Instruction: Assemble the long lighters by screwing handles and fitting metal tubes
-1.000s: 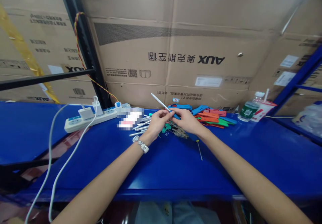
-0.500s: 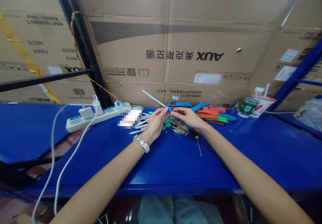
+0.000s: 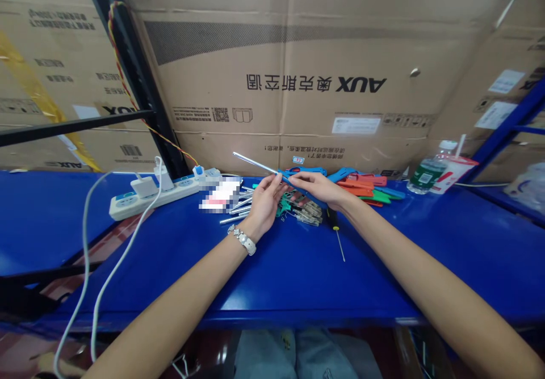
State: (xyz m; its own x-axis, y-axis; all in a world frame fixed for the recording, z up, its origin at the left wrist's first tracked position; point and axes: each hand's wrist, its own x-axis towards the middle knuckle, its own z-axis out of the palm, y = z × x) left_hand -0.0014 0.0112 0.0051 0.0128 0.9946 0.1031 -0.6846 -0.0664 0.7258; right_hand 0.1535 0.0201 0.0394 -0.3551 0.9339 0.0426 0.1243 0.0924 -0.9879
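Observation:
My left hand [image 3: 264, 200] is closed around the near end of a thin silver metal rod [image 3: 254, 162], which points up and left. My right hand [image 3: 317, 187] grips a blue plastic handle [image 3: 303, 185] that lines up with the rod and meets it at my left fingertips. Fingers hide the joint, so I cannot tell how far the rod sits inside. Below the hands lie small metal parts [image 3: 309, 214] and a green piece [image 3: 283, 206]. More silver rods [image 3: 234, 219] are spread left of my left hand. Under my right wrist is a screwdriver [image 3: 339, 241] with a dark and yellow handle.
Blue, orange and green plastic handles [image 3: 357, 188] are piled behind my right hand. A power strip [image 3: 140, 202] with white cables and a blurred-out phone-like item [image 3: 221, 194] are on the left. A bottle [image 3: 427, 172] and a cup [image 3: 449, 173] stand right. Cardboard [image 3: 298, 44] backs the blue table [image 3: 298, 277].
The rod lies at a flatter slant. More of the blue handle shows beneath my right hand, which has shifted slightly. The view has moved a little, and the screwdriver's dark handle now shows.

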